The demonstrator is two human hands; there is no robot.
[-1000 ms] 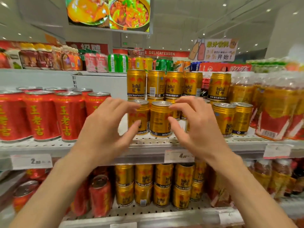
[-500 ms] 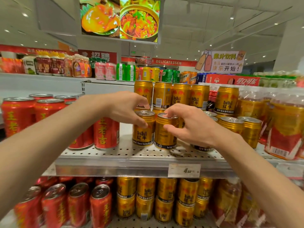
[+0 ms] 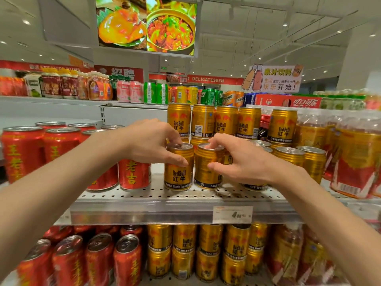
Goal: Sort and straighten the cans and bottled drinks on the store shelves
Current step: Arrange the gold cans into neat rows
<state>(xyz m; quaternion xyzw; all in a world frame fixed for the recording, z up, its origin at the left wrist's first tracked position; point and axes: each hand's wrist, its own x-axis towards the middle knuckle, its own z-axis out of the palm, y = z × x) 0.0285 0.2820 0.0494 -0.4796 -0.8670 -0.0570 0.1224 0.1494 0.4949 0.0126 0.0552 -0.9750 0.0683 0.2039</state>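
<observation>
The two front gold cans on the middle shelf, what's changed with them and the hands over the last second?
A second ago both hands hovered open before the cans. Now the left hand holds the left gold can by its top, and the right hand holds the right gold can. The left can's label now faces front. The red cans stayed put.

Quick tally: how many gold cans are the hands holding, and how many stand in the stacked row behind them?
Front gold cans held: 2, left can in the left hand, right can in the right hand
Upper-row gold cans in view: 5
Total: 7
</observation>
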